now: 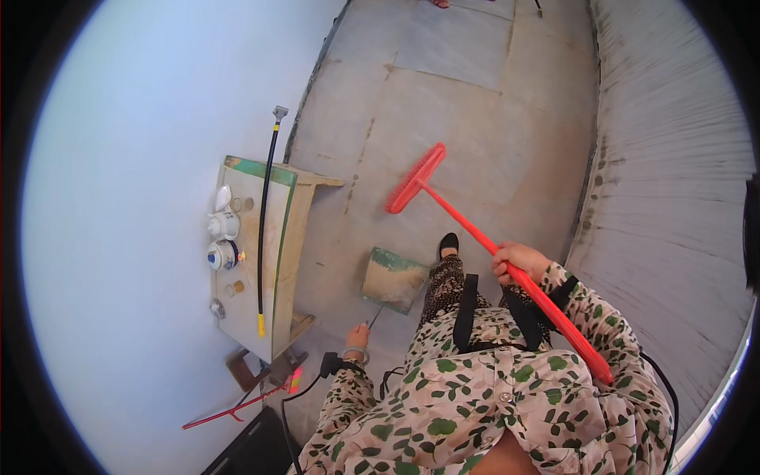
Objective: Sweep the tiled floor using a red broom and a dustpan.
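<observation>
My right hand (pixel 519 261) grips the red handle (pixel 475 231) of a broom partway along it. The handle's end lies against my right forearm. Ahead on the left, the red broom head (pixel 417 178) has its bristles facing left; whether they touch the floor I cannot tell. My left hand (pixel 357 338), low by my left side, is closed around a thin metal rod (pixel 375 317). That rod reaches the near edge of a worn square panel (pixel 395 280) with green borders. Whether the two are joined is unclear.
On the left, a wooden table (pixel 288 261) holds teapots (pixel 224 225), glass cups (pixel 236 288) and a black pole (pixel 267 208) with yellow bands. A thin red stick (pixel 231 409) leans by the wall. Walls flank the concrete floor (pixel 475 130). Part of another person's foot (pixel 440 3) shows far ahead.
</observation>
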The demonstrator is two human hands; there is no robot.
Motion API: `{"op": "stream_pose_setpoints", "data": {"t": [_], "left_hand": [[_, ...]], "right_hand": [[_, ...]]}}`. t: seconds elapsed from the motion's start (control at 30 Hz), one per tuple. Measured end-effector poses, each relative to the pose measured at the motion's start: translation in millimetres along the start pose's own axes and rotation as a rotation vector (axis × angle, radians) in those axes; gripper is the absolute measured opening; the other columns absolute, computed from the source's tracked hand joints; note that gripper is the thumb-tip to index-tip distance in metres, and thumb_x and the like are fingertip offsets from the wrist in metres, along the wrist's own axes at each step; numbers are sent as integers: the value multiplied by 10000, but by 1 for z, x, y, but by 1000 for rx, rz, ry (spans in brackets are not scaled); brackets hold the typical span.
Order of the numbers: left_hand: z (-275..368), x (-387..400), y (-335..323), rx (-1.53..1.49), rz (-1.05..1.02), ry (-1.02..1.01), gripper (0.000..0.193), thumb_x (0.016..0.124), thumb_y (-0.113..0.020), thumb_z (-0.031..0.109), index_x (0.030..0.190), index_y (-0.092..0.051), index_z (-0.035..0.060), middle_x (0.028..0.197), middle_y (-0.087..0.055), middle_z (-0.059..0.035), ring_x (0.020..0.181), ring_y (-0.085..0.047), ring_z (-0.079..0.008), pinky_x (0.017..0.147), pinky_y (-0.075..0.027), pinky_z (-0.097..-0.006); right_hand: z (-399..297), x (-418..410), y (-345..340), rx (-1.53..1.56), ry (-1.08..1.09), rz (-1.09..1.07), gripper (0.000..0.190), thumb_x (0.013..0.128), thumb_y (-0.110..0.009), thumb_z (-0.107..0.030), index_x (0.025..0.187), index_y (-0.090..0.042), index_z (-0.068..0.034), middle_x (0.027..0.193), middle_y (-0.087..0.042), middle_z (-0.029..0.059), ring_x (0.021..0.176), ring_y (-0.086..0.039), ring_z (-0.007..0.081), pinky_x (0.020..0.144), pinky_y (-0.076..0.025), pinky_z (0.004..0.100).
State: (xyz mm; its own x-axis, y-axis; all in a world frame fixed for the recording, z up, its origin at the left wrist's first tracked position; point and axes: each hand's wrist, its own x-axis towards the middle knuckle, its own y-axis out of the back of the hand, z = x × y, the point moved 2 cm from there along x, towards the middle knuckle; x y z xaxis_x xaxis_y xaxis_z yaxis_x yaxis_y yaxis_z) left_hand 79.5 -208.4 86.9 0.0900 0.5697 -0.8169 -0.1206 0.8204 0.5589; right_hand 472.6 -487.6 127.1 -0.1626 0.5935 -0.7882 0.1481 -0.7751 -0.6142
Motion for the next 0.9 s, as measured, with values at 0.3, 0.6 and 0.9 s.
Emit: {"op": "stream_pose_setpoints", "data": {"t": [0.3, 0.6, 0.9], "left_hand": [[146, -139, 34, -595, 255, 657, 329, 870, -391, 400, 665, -448, 148, 521, -419, -2, 498, -470, -177, 462, -332, -374], [63, -121, 63, -1063, 469, 819, 358, 878, -320, 428, 606, -361, 199, 457, -325, 58, 377, -329, -145, 403, -248, -351], [-11, -113, 52, -1326, 705, 849, 277, 834, -351, 322, 590, -353, 192, 455, -327, 52, 381, -338, -142, 466, -302, -332]], "right_hand": [[-180, 143, -29, -916, -65, 14, 208, 701, -565, -49, 885, -488, 9, 566, -503, 48, 420, -465, 122, 358, -362, 271], [-194, -54, 125, -475, 142, 491, 533, 700, -529, -27, 1195, -332, -52, 557, -465, 24, 421, -448, 124, 364, -359, 264], [-149, -116, 55, -550, 272, 546, 468, 713, -497, -3, 1139, -313, -62, 589, -439, 33, 421, -415, 112, 356, -342, 256]]}}
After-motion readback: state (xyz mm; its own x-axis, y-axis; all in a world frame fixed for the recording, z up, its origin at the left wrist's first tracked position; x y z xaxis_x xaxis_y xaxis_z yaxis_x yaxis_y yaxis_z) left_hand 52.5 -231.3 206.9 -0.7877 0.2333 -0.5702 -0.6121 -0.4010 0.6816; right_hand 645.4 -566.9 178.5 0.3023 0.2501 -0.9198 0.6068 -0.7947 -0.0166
